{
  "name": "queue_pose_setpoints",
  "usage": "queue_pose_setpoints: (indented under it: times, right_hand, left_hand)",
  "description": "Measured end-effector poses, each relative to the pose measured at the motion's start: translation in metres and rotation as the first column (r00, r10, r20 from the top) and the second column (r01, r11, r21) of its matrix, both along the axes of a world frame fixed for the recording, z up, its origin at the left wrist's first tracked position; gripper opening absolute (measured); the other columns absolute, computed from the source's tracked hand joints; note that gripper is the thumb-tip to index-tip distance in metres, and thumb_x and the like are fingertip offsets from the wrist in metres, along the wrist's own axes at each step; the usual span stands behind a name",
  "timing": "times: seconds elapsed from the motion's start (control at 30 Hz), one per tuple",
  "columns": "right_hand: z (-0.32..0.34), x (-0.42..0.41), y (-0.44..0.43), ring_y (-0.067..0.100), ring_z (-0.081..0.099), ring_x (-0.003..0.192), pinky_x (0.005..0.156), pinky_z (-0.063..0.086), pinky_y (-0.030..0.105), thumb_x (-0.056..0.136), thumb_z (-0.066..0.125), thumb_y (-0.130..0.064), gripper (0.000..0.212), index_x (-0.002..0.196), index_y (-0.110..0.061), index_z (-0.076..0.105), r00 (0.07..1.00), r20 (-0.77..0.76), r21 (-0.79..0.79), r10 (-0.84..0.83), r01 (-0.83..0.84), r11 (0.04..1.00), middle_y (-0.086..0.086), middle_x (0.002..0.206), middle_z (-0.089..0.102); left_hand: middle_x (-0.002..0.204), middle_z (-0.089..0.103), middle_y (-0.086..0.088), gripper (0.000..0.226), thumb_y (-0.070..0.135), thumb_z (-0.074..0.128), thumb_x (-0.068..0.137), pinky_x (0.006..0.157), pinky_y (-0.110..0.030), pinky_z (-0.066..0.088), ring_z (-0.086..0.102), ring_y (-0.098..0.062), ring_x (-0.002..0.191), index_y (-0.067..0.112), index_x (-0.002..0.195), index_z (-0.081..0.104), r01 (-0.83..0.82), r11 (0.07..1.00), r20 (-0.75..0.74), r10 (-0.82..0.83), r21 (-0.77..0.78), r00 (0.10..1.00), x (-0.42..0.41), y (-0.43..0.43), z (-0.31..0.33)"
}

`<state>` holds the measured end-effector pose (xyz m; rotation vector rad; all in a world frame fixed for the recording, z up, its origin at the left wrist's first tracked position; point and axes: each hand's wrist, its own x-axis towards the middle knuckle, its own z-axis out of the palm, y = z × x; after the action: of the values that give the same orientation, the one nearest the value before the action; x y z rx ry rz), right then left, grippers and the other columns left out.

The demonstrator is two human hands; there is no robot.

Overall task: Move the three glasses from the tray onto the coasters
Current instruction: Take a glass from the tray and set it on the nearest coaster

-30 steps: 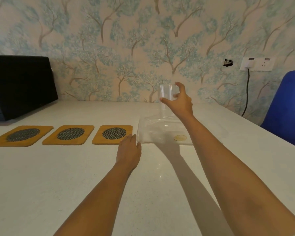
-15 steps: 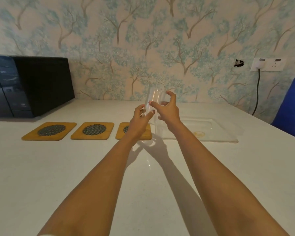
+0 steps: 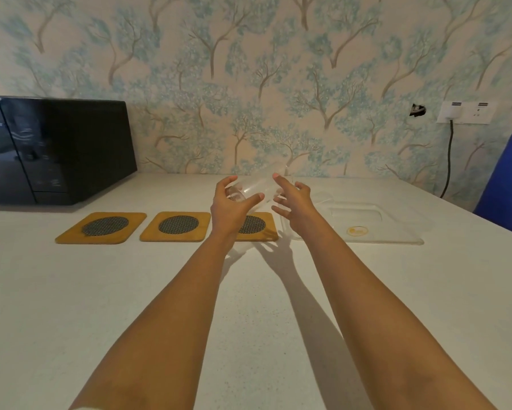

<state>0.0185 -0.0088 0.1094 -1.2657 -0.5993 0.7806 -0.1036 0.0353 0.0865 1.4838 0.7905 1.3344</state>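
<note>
Both hands, left (image 3: 229,207) and right (image 3: 293,199), cradle the tilted glass (image 3: 256,184) between them.

A home kitchen or dining corner.

A black microwave (image 3: 56,149) stands on the white counter (image 3: 71,291) against tree-patterned wallpaper (image 3: 248,69); a wall socket (image 3: 464,112) with a plugged-in cord, a blue chair (image 3: 506,179) and wooden coasters (image 3: 101,227) suggest domestic use.

Clear glass (image 3: 257,184), wooden coasters (image 3: 101,227)

arms: two, bare to elbow | left hand (image 3: 229,208) | right hand (image 3: 296,202) | no rings
</note>
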Motion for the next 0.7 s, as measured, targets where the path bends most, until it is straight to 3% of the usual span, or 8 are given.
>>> queue_pose_setpoints:
  times: [0.1,0.17,0.23,0.3,0.4,0.53,0.7]
  right_hand:
    - [-0.003,-0.003,0.001,0.030,0.054,0.123,0.094,0.051,0.036,0.085,0.066,-0.041,0.068,0.140,-0.011,0.039,0.995,-0.091,0.006,0.042,-0.042,0.999,0.016,0.134,0.050]
    - [-0.007,-0.004,0.001,0.030,0.052,0.126,0.100,0.047,0.038,0.089,0.058,-0.046,0.064,0.142,-0.013,0.041,0.995,-0.052,-0.031,0.087,-0.089,0.996,0.015,0.137,0.051]
    - [-0.014,-0.004,0.000,0.031,0.049,0.129,0.107,0.041,0.041,0.095,0.042,-0.053,0.063,0.143,-0.012,0.038,0.993,0.083,-0.108,0.082,-0.073,0.991,0.013,0.140,0.051]
    - [-0.025,-0.005,0.000,0.032,0.047,0.131,0.108,0.037,0.042,0.098,0.031,-0.053,0.063,0.142,-0.008,0.038,0.948,0.317,-0.197,0.005,0.060,0.979,0.013,0.143,0.049]
    - [-0.049,0.000,-0.004,0.031,0.048,0.130,0.105,0.039,0.040,0.099,0.035,-0.044,0.055,0.139,-0.007,0.043,0.724,0.689,-0.229,-0.034,0.262,0.937,0.014,0.141,0.050]
    - [-0.083,0.004,-0.009,0.025,0.048,0.126,0.105,0.042,0.038,0.096,0.043,-0.038,0.047,0.134,-0.011,0.048,0.265,0.948,-0.265,0.174,0.361,0.894,0.007,0.137,0.049]
    - [-0.091,0.002,-0.015,0.025,0.041,0.136,0.114,0.031,0.036,0.102,0.032,-0.029,0.046,0.140,-0.006,0.041,0.198,0.943,-0.321,0.269,0.319,0.892,0.010,0.147,0.044]
  left_hand:
    - [0.121,0.048,0.006,0.077,0.027,0.083,0.069,0.094,-0.023,0.039,0.046,-0.010,0.113,0.019,0.134,0.043,-0.041,0.998,0.065,0.044,-0.051,0.997,0.001,0.003,0.006]
    - [0.132,0.052,0.001,0.080,0.028,0.083,0.068,0.102,-0.024,0.039,0.047,-0.013,0.123,0.013,0.136,0.044,-0.062,0.992,0.124,0.076,-0.113,0.989,0.003,0.006,0.010]
    - [0.139,0.052,-0.005,0.080,0.029,0.083,0.068,0.105,-0.025,0.038,0.047,-0.017,0.129,0.010,0.136,0.046,-0.086,0.987,0.154,0.107,-0.138,0.982,0.004,0.009,0.015]
    - [0.140,0.052,-0.006,0.079,0.026,0.083,0.068,0.104,-0.024,0.037,0.048,-0.016,0.129,0.010,0.136,0.047,-0.104,0.987,0.154,0.123,-0.123,0.980,0.005,0.011,0.020]
    - [0.140,0.052,-0.006,0.078,0.024,0.083,0.068,0.098,-0.020,0.037,0.048,-0.015,0.128,0.010,0.136,0.047,-0.124,0.989,0.140,0.133,-0.076,0.981,0.007,0.018,0.025]
    - [0.138,0.053,-0.006,0.078,0.022,0.083,0.068,0.094,-0.020,0.037,0.049,-0.016,0.125,0.011,0.135,0.047,-0.123,0.992,0.077,0.123,-0.004,0.989,0.012,0.029,0.028]
    - [0.137,0.051,-0.008,0.073,0.020,0.082,0.069,0.095,-0.021,0.036,0.048,-0.018,0.125,0.011,0.134,0.048,-0.137,0.990,-0.003,0.137,0.043,0.990,0.020,0.039,0.028]
